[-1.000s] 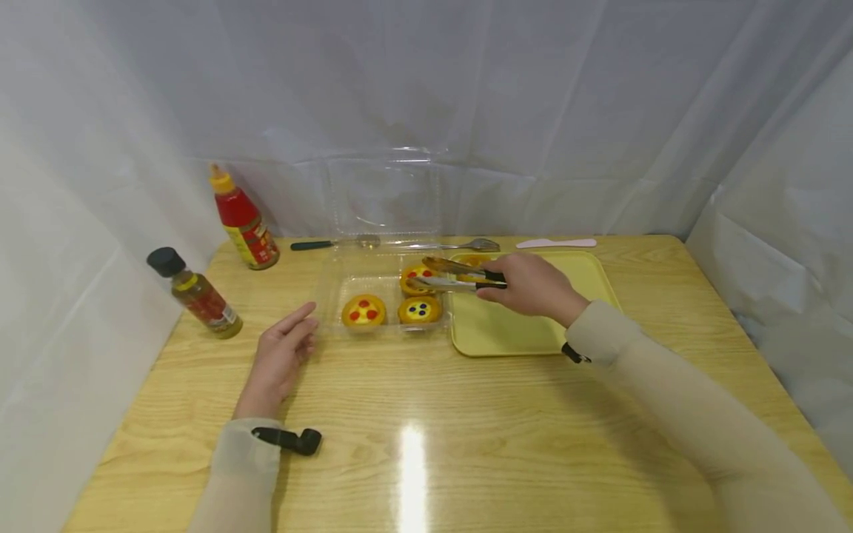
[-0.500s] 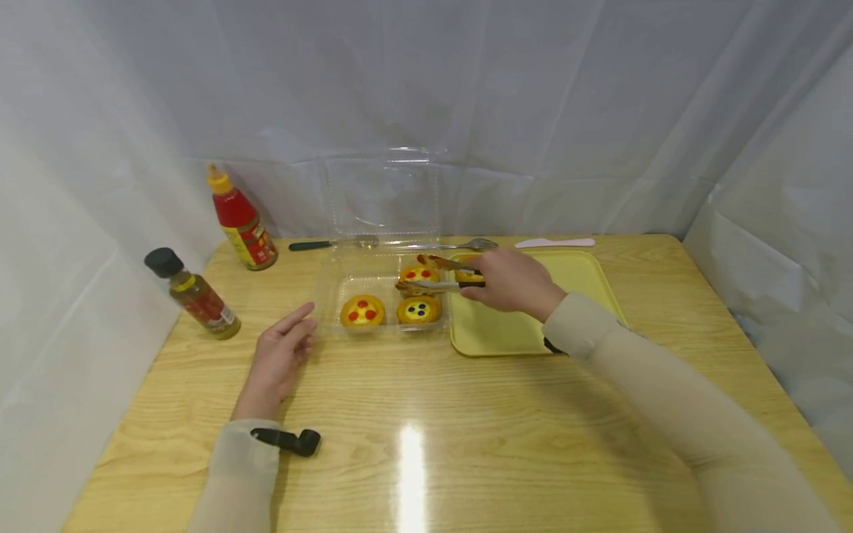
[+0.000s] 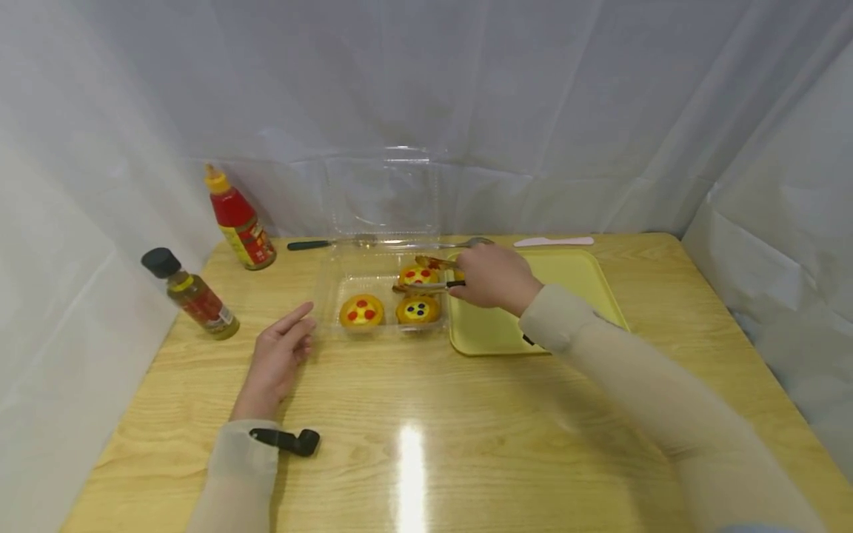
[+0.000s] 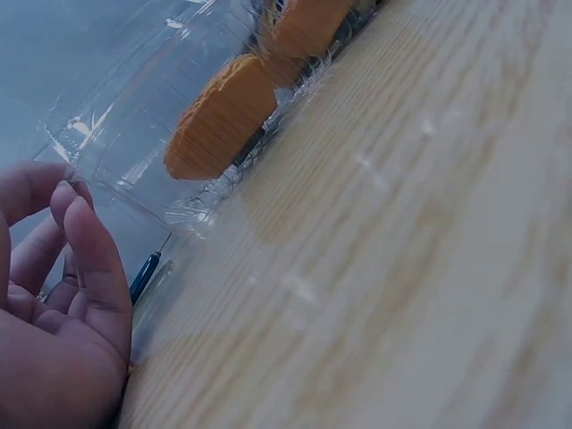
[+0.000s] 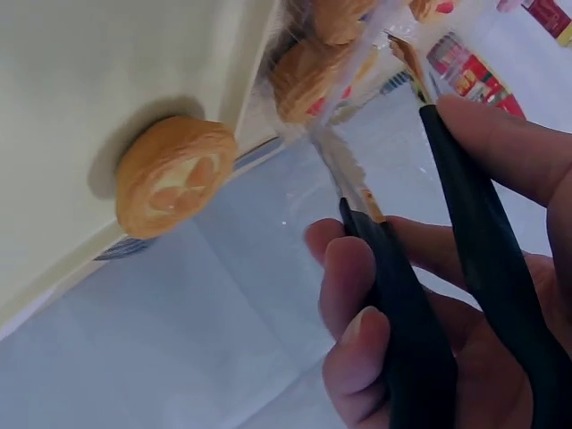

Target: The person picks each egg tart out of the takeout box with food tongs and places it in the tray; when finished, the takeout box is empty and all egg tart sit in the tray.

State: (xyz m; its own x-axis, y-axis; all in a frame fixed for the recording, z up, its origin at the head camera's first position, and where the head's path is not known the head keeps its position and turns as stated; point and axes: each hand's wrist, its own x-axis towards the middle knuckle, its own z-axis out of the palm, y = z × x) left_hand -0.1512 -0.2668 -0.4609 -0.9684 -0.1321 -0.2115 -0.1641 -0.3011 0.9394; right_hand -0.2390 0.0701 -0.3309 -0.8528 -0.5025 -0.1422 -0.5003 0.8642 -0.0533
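Note:
My right hand [image 3: 494, 275] grips a pair of tongs [image 5: 483, 241] by their dark handles. Their metal arms are spread, reaching left over the tart with red dots [image 3: 418, 275] at the back right of a clear clamshell box [image 3: 326, 296], one tip on either side of it. In front of that tart lies a tart with blue dots [image 3: 417, 309]; another red-dotted tart [image 3: 362, 312] sits at the front left. My left hand [image 3: 278, 359] rests on the table with relaxed fingers, fingertips [image 4: 80, 214] right by the box's left side.
A yellow tray [image 3: 500, 337] stands right of the box, with one tart [image 5: 174, 179] on it, mostly behind my hand in the head view. A pink knife [image 3: 553, 241], a fork and a green-handled utensil [image 3: 309, 245] line the back. Two bottles, a red one [image 3: 243, 222] and a black-capped one [image 3: 200, 296], stand left.
My right hand and the tongs have shifted left, bringing the tips to either side of the back-right tart, and the tongs have spread wider. My left hand has stayed in place.

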